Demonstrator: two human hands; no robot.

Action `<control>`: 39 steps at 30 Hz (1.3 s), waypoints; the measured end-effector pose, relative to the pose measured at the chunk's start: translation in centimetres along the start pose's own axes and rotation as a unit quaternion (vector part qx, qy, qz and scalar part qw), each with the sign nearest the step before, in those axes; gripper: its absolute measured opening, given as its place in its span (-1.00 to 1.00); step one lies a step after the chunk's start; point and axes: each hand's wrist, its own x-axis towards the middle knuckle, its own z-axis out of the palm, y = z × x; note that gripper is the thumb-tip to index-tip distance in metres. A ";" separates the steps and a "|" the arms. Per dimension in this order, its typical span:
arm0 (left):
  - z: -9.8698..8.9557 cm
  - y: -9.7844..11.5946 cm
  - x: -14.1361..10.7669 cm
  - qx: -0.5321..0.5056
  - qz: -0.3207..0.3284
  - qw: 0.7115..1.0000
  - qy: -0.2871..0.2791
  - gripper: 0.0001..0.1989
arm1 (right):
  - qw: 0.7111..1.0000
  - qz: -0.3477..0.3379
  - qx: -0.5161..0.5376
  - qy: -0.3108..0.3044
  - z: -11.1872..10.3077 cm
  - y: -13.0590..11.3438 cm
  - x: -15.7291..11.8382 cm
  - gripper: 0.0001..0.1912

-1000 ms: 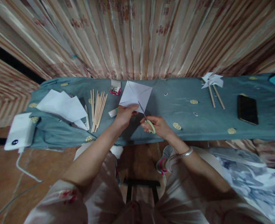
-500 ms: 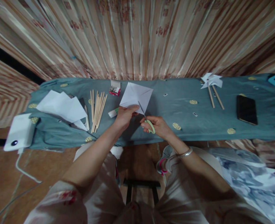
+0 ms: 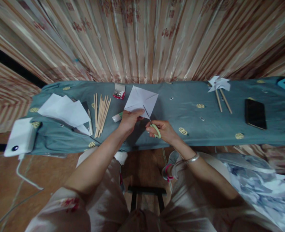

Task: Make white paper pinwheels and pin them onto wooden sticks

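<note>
Above the middle of the table, my left hand (image 3: pixel 130 120) pinches the near edge of a white square of paper (image 3: pixel 142 96). Slits or creases run in from the paper's corners towards its centre. My right hand (image 3: pixel 163 130) is closed around the light green handles of a pair of scissors (image 3: pixel 156 129). The dark blades lie along the near corner of the paper, pointing at its centre. Just left of my left hand lies a small white and green box (image 3: pixel 117 117), partly hidden. An open red box of small metal pins (image 3: pixel 118 93) stands behind it.
Wooden sticks (image 3: pixel 102 116), a white pen (image 3: pixel 90 121) and white paper sheets (image 3: pixel 62 109) lie on the left. Paper pinwheels on sticks (image 3: pixel 219 84) and a black phone (image 3: pixel 255 113) lie right. A white device (image 3: pixel 20 137) sits at the left end; a curtain (image 3: pixel 137 42) hangs behind.
Hardly anything differs. Both hands, the paper and the scissors keep nearly the same position, with the blades still at the paper's near corner.
</note>
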 end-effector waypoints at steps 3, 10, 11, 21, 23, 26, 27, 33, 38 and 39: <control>0.0 0.1 -0.1 0.010 0.005 1.000 -0.002 -0.80 | 1.000 0.003 -0.001 0.002 0.1 -0.1 0.0 -0.52; -0.1 0.0 -0.1 0.016 0.006 1.000 0.000 -0.80 | 1.000 -0.002 -0.007 0.008 0.2 -0.2 -0.1 -0.54; -0.1 0.0 -0.1 0.014 0.006 1.000 -0.003 -0.80 | 1.000 0.000 -0.004 0.009 0.2 -0.2 0.0 -0.53; -0.9 0.6 1.0 0.011 0.025 1.000 0.015 -0.75 | 0.994 0.005 -0.107 0.011 -1.1 1.7 -0.1 -0.44; -1.2 0.8 1.2 0.012 0.031 0.999 0.023 -0.73 | 0.973 -0.031 -0.222 0.050 -1.8 1.8 -0.3 -0.47; -1.5 0.8 1.4 0.011 0.032 0.999 0.020 -0.72 | 0.906 -0.052 -0.398 0.137 -2.9 1.2 -0.6 -0.53; -1.6 0.7 1.5 0.010 0.031 0.999 0.016 -0.71 | 0.884 -0.049 -0.436 0.161 -3.3 1.0 -0.8 -0.55; -1.6 0.2 1.4 0.027 0.005 1.000 0.006 -0.72 | 0.765 -0.007 -0.587 0.263 -6.2 -0.2 -1.2 -0.53; -1.3 -0.8 1.1 0.074 -0.036 0.996 -0.014 -0.79 | 0.689 0.036 -0.666 0.284 -8.3 -0.7 -1.2 -0.58; -1.2 -1.1 1.0 0.084 -0.045 0.995 -0.026 -0.79 | 0.687 0.036 -0.668 0.284 -8.5 -0.7 -1.1 -0.58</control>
